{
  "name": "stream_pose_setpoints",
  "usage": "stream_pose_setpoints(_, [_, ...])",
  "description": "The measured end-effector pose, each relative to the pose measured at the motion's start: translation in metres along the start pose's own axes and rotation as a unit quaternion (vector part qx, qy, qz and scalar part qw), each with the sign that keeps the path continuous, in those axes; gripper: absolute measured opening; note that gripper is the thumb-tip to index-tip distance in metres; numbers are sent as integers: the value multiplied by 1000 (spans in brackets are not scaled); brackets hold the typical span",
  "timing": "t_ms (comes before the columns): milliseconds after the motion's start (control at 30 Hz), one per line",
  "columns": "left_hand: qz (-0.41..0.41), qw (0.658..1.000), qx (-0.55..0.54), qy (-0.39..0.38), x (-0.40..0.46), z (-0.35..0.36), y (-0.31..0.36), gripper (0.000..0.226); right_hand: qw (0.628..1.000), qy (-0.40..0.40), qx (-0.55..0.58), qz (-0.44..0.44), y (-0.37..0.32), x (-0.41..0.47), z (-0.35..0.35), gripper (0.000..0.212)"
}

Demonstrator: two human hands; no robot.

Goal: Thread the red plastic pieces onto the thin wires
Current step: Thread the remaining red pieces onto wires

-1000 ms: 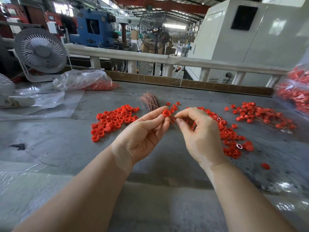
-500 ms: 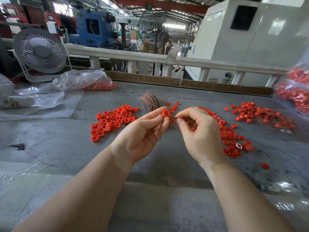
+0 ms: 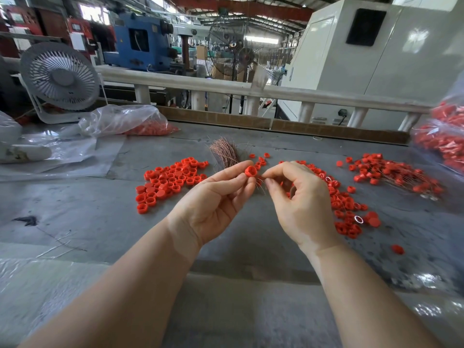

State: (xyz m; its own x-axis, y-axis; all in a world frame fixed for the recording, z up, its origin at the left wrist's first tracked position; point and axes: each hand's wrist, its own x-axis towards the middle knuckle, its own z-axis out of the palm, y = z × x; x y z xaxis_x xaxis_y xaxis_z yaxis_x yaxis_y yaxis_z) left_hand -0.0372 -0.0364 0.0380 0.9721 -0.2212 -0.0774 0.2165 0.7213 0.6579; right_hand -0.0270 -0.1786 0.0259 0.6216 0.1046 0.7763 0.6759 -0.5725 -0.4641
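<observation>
Two bare hands met above the middle of the grey worktable [image 3: 75, 204]. The left hand [image 3: 216, 204] pinched a red plastic cap [image 3: 250, 171] between thumb and fingertips, its open side turned partly toward the camera. The right hand [image 3: 301, 197] had thumb and forefinger brought together just beside that cap, pinching what looked like a thin wire [image 3: 259, 183]; the strand was too fine to follow clearly, and whether it had entered the cap could not be told. The other fingers of the right hand curled loosely.

Behind the hands lay a bundle of copper-coloured wires [image 3: 224, 153], fanned out at its far end. To the left of the hands a flat cluster of loose red caps [image 3: 170, 180] sat on the table, well apart from the held one. Under and to the right of the right hand another scatter of red caps [image 3: 347, 209] spread toward the near edge, with a couple of small metal rings [image 3: 358, 218] among them. Farther right a heap of caps with wires [image 3: 399, 175] through them rested near a clear bag of red caps [image 3: 444, 139] at the frame edge.

At the far left stood a white desk fan [image 3: 60, 80], with a plastic bag [image 3: 120, 120] holding more red pieces lying beside it.
</observation>
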Motion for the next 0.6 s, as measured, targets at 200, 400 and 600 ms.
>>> stream_pose_setpoints(200, [-6,1000,-16,-1,-2,1,3,18,1000,5,-1,-1,1,1,1,9])
stream_pose_setpoints(400, [-3,1000,-14,3,-2,0,1,18,1000,7,-9,1,2,1,0,10])
stream_pose_setpoints(600, [1,1000,-6,7,-1,-1,1,19,1000,16,-17,8,0,1,-1,11])
